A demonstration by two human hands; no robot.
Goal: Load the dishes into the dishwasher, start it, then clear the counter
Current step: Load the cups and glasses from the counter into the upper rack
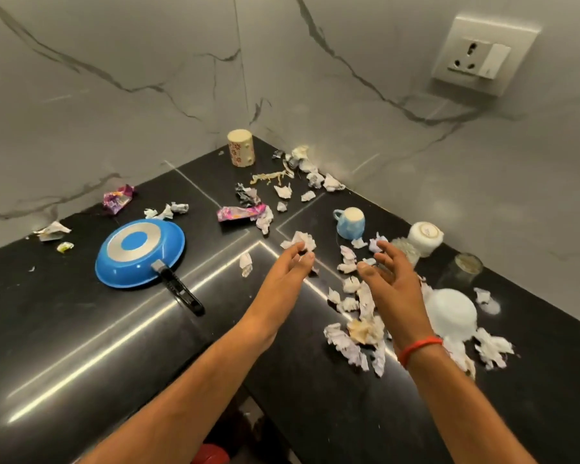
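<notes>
Both hands are held out over the black counter (pixel 81 329); the left hand (pixel 290 272) is seen with fingers loosely extended, fingertips at a crumpled paper scrap (pixel 298 242); the right hand (pixel 390 279) is spread, nothing held; an overturned blue frying pan (pixel 139 252) lies left of the left hand; an upturned blue cup (pixel 350 222) stands beyond the right hand.

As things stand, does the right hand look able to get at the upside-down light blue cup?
Probably yes. The right hand hovers open just short of the blue cup, and only small paper scraps lie flat on the counter between them. The white cup stands off to the side.
</notes>
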